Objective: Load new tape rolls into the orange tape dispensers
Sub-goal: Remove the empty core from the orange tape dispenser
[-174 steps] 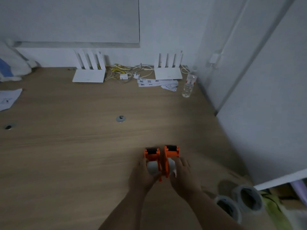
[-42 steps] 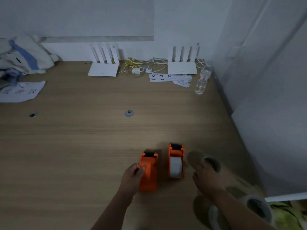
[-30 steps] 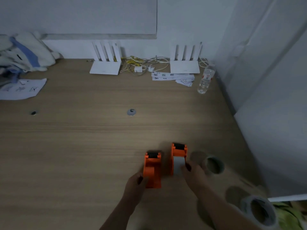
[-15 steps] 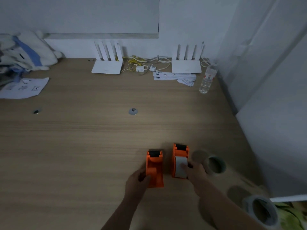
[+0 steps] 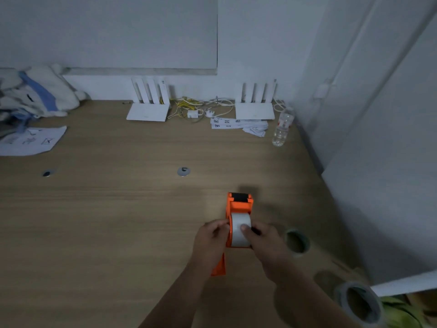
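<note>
An orange tape dispenser [image 5: 239, 205] with a white tape roll [image 5: 240, 233] in it sits low in the middle of the wooden table [image 5: 118, 221], black cutter end pointing away. My left hand [image 5: 210, 241] grips its left side. My right hand [image 5: 266, 241] grips its right side, thumb pressed on the roll. Only an orange corner of a second dispenser [image 5: 218, 267] shows below my left hand; the rest is hidden. A loose tape roll [image 5: 296, 241] lies just right of my right hand, and a bigger one [image 5: 359, 304] lies at the bottom right.
Two white routers [image 5: 147, 110] [image 5: 255, 107] with cables stand at the back wall, papers [image 5: 238, 124] and a plastic bottle [image 5: 282, 127] beside them. A sheet of paper [image 5: 30, 140] and cloth [image 5: 35, 95] lie far left. White cabinet panels [image 5: 378, 162] bound the right side.
Both hands have closed onto the dispenser that holds the white roll, which now sits between them. My left hand now covers most of the other dispenser.
</note>
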{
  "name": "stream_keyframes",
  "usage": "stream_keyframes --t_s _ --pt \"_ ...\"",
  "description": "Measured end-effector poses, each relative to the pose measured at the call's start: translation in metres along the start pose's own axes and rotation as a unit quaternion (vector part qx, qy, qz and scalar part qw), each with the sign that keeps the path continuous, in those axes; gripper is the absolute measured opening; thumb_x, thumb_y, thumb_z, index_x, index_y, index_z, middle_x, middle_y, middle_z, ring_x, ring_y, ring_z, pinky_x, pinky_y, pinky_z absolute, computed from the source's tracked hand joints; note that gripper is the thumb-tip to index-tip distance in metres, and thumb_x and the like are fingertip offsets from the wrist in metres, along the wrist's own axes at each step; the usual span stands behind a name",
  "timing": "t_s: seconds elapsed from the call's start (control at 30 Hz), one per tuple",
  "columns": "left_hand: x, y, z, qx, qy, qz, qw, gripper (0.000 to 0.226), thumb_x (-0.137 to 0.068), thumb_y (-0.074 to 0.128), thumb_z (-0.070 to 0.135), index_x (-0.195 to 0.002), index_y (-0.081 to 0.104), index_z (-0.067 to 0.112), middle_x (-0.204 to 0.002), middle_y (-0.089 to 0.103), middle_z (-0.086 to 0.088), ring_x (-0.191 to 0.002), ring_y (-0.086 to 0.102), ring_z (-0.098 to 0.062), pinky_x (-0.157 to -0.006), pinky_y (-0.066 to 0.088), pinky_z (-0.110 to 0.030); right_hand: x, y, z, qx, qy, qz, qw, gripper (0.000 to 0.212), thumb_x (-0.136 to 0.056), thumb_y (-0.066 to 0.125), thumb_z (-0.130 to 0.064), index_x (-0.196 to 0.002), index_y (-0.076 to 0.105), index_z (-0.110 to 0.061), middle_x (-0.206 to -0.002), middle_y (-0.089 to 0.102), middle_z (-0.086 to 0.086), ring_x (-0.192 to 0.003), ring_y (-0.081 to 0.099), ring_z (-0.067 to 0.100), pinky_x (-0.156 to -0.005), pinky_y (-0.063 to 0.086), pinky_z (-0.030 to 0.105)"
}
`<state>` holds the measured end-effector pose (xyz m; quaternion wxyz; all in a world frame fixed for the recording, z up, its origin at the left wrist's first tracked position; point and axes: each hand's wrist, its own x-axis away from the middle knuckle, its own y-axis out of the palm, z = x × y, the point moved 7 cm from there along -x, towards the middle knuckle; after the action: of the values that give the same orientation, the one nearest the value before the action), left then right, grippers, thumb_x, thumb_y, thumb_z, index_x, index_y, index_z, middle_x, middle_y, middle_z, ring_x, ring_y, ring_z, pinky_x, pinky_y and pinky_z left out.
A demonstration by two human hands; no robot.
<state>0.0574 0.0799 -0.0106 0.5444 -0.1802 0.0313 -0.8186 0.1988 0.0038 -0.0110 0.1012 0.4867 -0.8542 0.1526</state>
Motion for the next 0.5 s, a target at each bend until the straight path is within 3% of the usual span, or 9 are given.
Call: stream_keyframes --t_s 0.07,0.13,0.2,0.3,0.4,0.5 --pt "0.004 0.005 0.014 0.041 -0.001 -0.013 0.999 0.024 -0.094 0.058 0.021 -0.08 0.072 0.008 -0.074 0.067 0.004 -0.07 0.057 -0.006 -0.067 0.045 -0.024 0.004 0.001 -0.014 0.003 -0.017 0.005 1.0 0.038 -0.083 0.064 -0.037 -0.081 0.066 0.0 -0.075 0.063 0.011 -0.072 0.058 0.019 -0.065 0.044 0.035" --pt "0.009 0.009 0.023 0.079 0.003 -0.033 0.996 0.03 -0.093 0.061 0.029 -0.08 0.07 0.004 -0.068 0.063 0.003 -0.065 0.053 -0.005 -0.061 0.043 -0.024 0.008 0.001 -0.025 0.009 -0.026 0.009 1.0 0.022 -0.09 0.064 -0.025 -0.078 0.069 -0.007 -0.076 0.067 0.009 -0.072 0.061 0.017 -0.065 0.048 0.037" --pt "0.013 0.01 0.031 0.094 0.022 -0.046 0.994 0.034 -0.09 0.065 0.036 -0.082 0.069 0.003 -0.068 0.059 0.0 -0.067 0.051 -0.006 -0.062 0.041 -0.027 0.013 0.002 -0.035 0.023 -0.042 0.01 0.999 0.018 -0.091 0.063 -0.024 -0.083 0.071 -0.009 -0.081 0.072 0.012 -0.076 0.066 0.018 -0.068 0.053 0.041" --pt "0.017 0.006 0.04 0.113 0.035 -0.038 0.992 0.038 -0.09 0.064 0.036 -0.08 0.065 -0.001 -0.068 0.053 -0.003 -0.067 0.046 -0.01 -0.063 0.038 -0.031 0.02 0.0 -0.047 0.055 -0.064 0.011 0.996 0.021 -0.092 0.061 -0.026 -0.086 0.071 -0.009 -0.081 0.071 0.007 -0.076 0.065 0.014 -0.067 0.05 0.033" --pt "0.018 0.004 0.043 0.136 0.022 -0.048 0.989 0.033 -0.093 0.062 0.031 -0.086 0.069 0.0 -0.074 0.066 -0.014 -0.071 0.057 -0.015 -0.067 0.045 -0.034 0.023 -0.004 -0.055 0.063 -0.072 0.023 0.995 0.022 -0.094 0.057 -0.026 -0.092 0.073 -0.011 -0.087 0.073 0.007 -0.082 0.068 0.016 -0.073 0.052 0.033" --pt "0.021 0.003 0.046 0.143 0.016 -0.059 0.988 0.037 -0.09 0.063 0.038 -0.092 0.072 0.002 -0.085 0.073 -0.016 -0.077 0.063 -0.018 -0.071 0.048 -0.035 0.017 -0.017 -0.043 0.073 -0.056 0.069 0.993 0.024 -0.092 0.054 -0.028 -0.09 0.071 -0.011 -0.086 0.074 0.006 -0.084 0.07 0.021 -0.078 0.056 0.044"
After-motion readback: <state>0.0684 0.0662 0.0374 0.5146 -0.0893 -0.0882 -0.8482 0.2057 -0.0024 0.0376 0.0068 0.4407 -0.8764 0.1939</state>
